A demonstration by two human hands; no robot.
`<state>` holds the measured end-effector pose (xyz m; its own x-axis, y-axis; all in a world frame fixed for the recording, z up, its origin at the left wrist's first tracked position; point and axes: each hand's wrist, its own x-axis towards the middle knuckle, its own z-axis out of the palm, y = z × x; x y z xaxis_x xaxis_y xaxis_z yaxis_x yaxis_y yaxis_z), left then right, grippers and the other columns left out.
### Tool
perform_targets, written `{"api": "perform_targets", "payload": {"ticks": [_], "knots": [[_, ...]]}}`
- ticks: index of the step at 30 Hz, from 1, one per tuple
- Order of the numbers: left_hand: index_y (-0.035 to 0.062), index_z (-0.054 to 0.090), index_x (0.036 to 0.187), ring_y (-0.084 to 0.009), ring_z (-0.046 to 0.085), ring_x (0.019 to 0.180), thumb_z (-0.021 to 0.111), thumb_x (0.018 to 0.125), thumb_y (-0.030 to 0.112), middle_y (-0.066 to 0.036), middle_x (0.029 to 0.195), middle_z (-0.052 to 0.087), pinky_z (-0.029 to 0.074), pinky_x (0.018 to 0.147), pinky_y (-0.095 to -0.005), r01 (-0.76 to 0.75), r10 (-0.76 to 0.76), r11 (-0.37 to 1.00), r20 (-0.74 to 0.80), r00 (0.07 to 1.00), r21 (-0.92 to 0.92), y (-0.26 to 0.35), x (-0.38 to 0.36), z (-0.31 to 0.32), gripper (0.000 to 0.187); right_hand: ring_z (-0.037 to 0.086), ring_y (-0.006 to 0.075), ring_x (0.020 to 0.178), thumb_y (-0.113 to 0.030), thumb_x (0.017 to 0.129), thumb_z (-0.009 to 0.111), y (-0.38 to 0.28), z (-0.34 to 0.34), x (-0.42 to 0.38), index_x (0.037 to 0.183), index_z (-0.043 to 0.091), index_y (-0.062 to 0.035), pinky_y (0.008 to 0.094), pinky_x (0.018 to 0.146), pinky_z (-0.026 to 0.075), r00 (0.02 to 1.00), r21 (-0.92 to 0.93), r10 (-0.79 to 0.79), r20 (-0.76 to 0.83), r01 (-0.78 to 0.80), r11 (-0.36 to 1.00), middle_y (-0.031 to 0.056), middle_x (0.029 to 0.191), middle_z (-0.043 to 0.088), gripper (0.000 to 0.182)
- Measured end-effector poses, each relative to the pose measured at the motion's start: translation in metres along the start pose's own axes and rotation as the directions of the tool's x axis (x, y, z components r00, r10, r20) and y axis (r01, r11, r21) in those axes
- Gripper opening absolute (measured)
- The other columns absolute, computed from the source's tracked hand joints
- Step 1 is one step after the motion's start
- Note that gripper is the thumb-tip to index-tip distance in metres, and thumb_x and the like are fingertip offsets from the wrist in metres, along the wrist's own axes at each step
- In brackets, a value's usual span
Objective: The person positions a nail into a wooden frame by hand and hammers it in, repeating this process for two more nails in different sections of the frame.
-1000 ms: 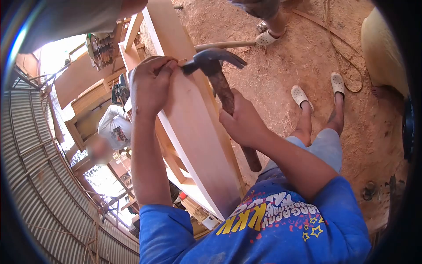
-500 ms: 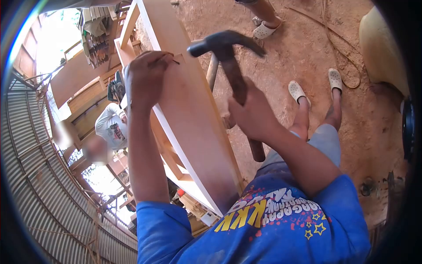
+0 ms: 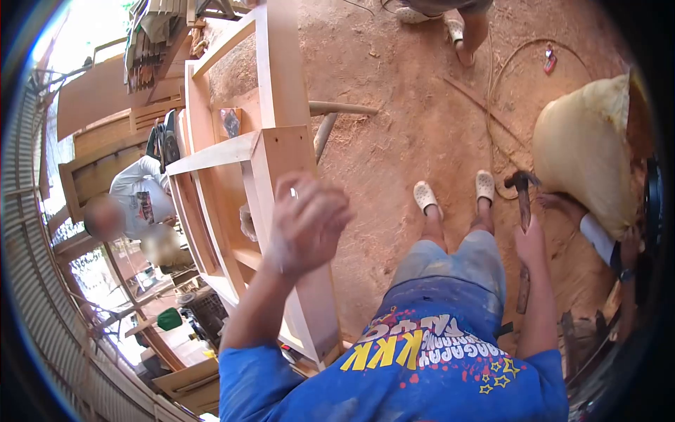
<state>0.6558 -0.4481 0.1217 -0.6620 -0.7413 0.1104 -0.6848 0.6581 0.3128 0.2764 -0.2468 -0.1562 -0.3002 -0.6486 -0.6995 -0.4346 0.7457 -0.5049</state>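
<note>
My right hand (image 3: 531, 243) is wrapped round the wooden handle of a claw hammer (image 3: 523, 193), held out to the right of my body with its dark head pointing away from me. My left hand (image 3: 309, 224) is raised over the near part of a pale wooden frame (image 3: 294, 151), its fingers curled in and blurred. A small bright spot shows at those fingers, but I cannot make out what they hold. Small dark nail marks show on the frame's board near its corner joint.
A person in a white shirt (image 3: 144, 193) is bent over beyond the frame. At right stands a full pale sack (image 3: 583, 141), with another person's arm (image 3: 598, 235) beside it. Another person's feet (image 3: 457, 32) are at the top. A cord (image 3: 492, 91) lies on the dirt floor.
The hammer has swung from above the board to my right side, still in my right hand. My left hand has come off the board, where it pinched a thin nail, and moved toward me.
</note>
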Motion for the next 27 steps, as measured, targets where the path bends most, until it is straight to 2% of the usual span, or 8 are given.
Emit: {"api": "perform_targets", "payload": {"ticks": [1,4,7,10,15,18,20,27], "knots": [[0.0051,0.064,0.088,-0.0273,0.069,0.090,0.076,0.091,0.013,-0.011,0.091,0.072,0.050,0.095,-0.0453,0.044,-0.045,0.999,0.055,0.997,0.022,0.009,-0.012,-0.005,0.015,0.068,0.0395,0.079,-0.011,0.092,0.060,0.011,-0.013,0.000,0.112,0.056,0.0042,0.0472,0.074,0.054,1.000,0.014,0.012,0.006,-0.012,1.000,0.0235,0.086,0.065,0.026],[0.0037,0.063,0.093,-0.0257,0.068,0.093,0.070,0.100,0.018,-0.010,0.095,0.071,0.051,0.094,-0.0427,0.263,-0.232,0.963,-0.331,0.915,0.054,0.011,-0.046,-0.006,0.017,0.067,0.0319,0.068,-0.011,0.092,0.062,0.006,-0.042,0.009,0.107,0.055,0.0017,0.0450,0.064,0.054,0.997,0.105,0.064,0.030,-0.067,0.992,0.0182,0.081,0.063,0.021],[0.0030,0.061,0.099,-0.0200,0.065,0.094,0.061,0.108,0.021,-0.007,0.097,0.068,0.053,0.088,-0.0375,0.521,-0.640,0.751,-0.643,0.421,-0.406,-0.003,-0.056,0.002,0.021,0.063,0.0233,0.056,-0.014,0.092,0.066,-0.046,-0.063,0.011,0.103,0.055,-0.0008,0.0402,0.052,0.052,0.994,0.212,0.078,0.070,-0.091,0.973,0.0130,0.077,0.061,0.020],[0.0032,0.060,0.102,-0.0145,0.063,0.086,0.055,0.112,0.023,-0.004,0.093,0.064,0.052,0.079,-0.0308,0.388,-0.879,0.464,-0.469,0.088,-0.797,-0.026,-0.062,0.002,0.023,0.061,0.0183,0.051,-0.016,0.091,0.069,-0.093,-0.062,0.042,0.101,0.055,-0.0016,0.0370,0.046,0.050,0.992,0.162,-0.101,0.078,0.087,0.983,0.0098,0.074,0.059,0.022],[0.0022,0.063,0.117,-0.0080,0.057,0.077,0.058,0.110,0.020,-0.001,0.086,0.061,0.048,0.071,-0.0249,0.484,-0.872,0.476,-0.465,0.152,-0.734,-0.022,-0.053,0.000,0.020,0.068,0.0231,0.060,-0.019,0.087,0.071,-0.209,-0.053,0.052,0.100,0.058,0.0003,0.0420,0.054,0.054,0.946,0.045,-0.279,0.163,0.275,0.960,0.0135,0.076,0.064,0.027],[0.0014,0.063,0.128,-0.0074,0.056,0.074,0.062,0.108,0.019,0.000,0.082,0.060,0.048,0.068,-0.0250,0.497,-0.889,0.436,-0.444,0.111,-0.750,-0.023,-0.050,-0.008,0.027,0.071,0.0282,0.063,-0.023,0.084,0.072,-0.212,-0.016,0.108,0.098,0.062,0.0029,0.0448,0.060,0.056,0.841,-0.354,-0.531,0.102,0.529,0.771,0.0190,0.078,0.069,0.031],[0.0016,0.063,0.132,-0.0074,0.056,0.073,0.065,0.106,0.019,-0.001,0.080,0.060,0.048,0.067,-0.0258,0.453,-0.894,0.427,-0.441,0.080,-0.783,-0.018,-0.051,-0.007,0.031,0.073,0.0322,0.063,-0.025,0.081,0.073,-0.231,-0.007,0.121,0.097,0.065,0.0058,0.0465,0.063,0.057,0.886,-0.338,-0.395,0.242,0.459,0.822,0.0234,0.080,0.071,0.035],[0.0027,0.071,0.117,-0.0142,0.063,0.072,0.067,0.104,0.013,-0.009,0.088,0.066,0.052,0.065,-0.0290,0.476,-0.815,0.553,-0.564,0.136,-0.684,-0.025,-0.053,-0.007,0.017,0.063,0.0142,0.055,-0.023,0.086,0.078,-0.381,-0.012,0.044,0.090,0.063,-0.0008,0.0312,0.051,0.051,0.755,-0.016,-0.458,0.469,0.525,0.851,0.0041,0.068,0.061,0.027]]}}
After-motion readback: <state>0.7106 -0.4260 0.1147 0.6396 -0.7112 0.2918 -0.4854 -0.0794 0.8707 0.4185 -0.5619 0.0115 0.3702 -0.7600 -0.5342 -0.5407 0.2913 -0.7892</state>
